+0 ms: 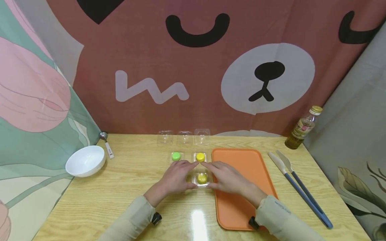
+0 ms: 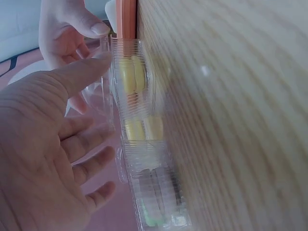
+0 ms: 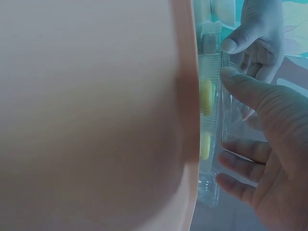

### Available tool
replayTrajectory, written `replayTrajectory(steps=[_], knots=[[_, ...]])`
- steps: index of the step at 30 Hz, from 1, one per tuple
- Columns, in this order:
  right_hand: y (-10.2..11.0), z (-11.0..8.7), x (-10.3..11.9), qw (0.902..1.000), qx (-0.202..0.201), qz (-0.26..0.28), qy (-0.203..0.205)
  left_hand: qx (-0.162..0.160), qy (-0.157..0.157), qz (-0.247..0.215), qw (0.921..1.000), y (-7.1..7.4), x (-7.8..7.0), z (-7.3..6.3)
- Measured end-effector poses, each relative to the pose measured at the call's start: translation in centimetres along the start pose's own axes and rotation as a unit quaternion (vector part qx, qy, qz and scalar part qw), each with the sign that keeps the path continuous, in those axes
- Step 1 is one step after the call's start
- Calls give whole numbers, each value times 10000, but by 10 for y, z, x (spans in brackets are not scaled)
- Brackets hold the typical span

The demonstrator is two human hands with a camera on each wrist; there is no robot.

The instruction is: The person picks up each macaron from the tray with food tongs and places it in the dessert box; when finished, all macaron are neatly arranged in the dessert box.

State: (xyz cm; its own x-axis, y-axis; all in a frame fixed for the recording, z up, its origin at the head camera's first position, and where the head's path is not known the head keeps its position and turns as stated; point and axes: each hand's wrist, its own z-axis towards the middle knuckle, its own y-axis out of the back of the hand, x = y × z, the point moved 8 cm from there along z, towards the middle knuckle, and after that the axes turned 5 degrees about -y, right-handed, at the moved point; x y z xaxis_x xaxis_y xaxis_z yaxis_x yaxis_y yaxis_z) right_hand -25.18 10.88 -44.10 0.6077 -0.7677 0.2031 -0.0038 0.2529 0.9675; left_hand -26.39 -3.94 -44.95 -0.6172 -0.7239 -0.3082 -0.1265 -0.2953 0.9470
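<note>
Both hands hover around a clear plastic box [image 1: 196, 181] that holds a yellow macaron [image 1: 202, 178]. A clear lid [image 2: 107, 91] lies over its top; whether it is seated cannot be told. My left hand [image 1: 176, 179] is on the left, thumb near the front edge, fingers loosely spread. Opposite it, my right hand [image 1: 227, 177] has its thumb by the front right corner and its fingers extended. In the head view the index fingertips almost meet. Just behind are another yellow macaron [image 1: 200, 157] and a green macaron [image 1: 176, 156], each in a clear box.
Several clear plastic pieces [image 1: 202, 136] stand along the back edge. An orange tray [image 1: 241, 160] lies right, under my right forearm. Farther right are blue-handled tongs [image 1: 304, 190] and an oil bottle [image 1: 301, 129]. At left sit a white bowl [image 1: 85, 161] and a spoon [image 1: 107, 144].
</note>
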Motion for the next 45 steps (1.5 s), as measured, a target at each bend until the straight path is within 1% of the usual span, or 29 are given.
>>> replayTrajectory(steps=[4, 14, 21, 28, 32, 40, 45], knots=[[-3, 2, -1, 10000, -7, -10, -7, -2, 12, 51, 10000, -1, 0, 1], [-8, 3, -3, 9998, 148, -29, -87, 130, 62, 55, 9999, -4, 0, 1], [-11, 4, -3, 9996, 221, -121, -99, 106, 64, 47, 9999, -4, 0, 2], [-11, 5, -3, 9993, 287, 10, -218, 97, 32, 172, 9998, -5, 0, 4], [-11, 6, -3, 9991, 330, -10, -263, 105, 28, 178, 9998, -4, 0, 6], [-10, 8, -1, 9985, 439, -50, -310, 249, 33, 241, 9994, -3, 0, 8], [-10, 10, -1, 9981, 526, 46, -331, 319, 63, 225, 9992, -3, -1, 9]])
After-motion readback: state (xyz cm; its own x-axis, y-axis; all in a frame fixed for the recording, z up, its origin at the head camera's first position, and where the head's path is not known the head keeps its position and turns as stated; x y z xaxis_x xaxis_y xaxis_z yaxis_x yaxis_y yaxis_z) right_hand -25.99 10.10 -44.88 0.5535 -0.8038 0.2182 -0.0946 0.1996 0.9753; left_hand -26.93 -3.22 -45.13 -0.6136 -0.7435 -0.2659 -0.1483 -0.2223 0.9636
